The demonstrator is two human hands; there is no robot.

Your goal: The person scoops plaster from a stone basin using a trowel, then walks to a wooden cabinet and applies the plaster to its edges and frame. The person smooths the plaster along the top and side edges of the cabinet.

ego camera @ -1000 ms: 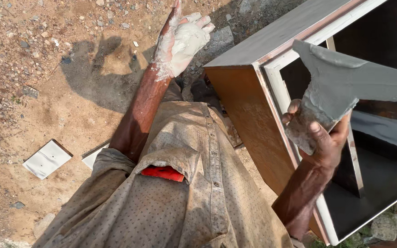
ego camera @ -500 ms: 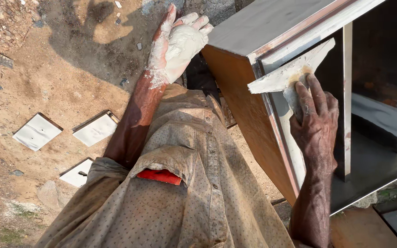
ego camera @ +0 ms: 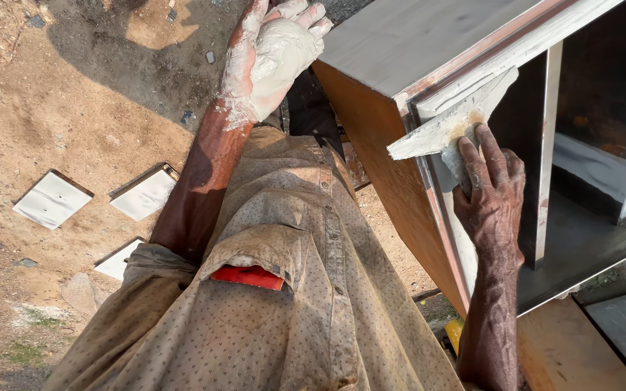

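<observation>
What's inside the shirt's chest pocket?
A flat red item peeks from under the flap of the tan dotted shirt's chest pocket. The rest of it is covered by the fabric.

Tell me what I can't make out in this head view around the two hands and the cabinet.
- Left hand: skin hidden under white putty; fingertips near the top edge.
- Scraper: grip hidden by the right hand.
- Cabinet: cut off by the top and right edges; inside in dark shadow.
- Red item: mostly hidden in the shirt pocket.

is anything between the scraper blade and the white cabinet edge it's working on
Nothing visible does. The right hand presses the putty-smeared scraper flat against the cabinet's white front edge. The putty-covered left hand is off to the side.
</observation>
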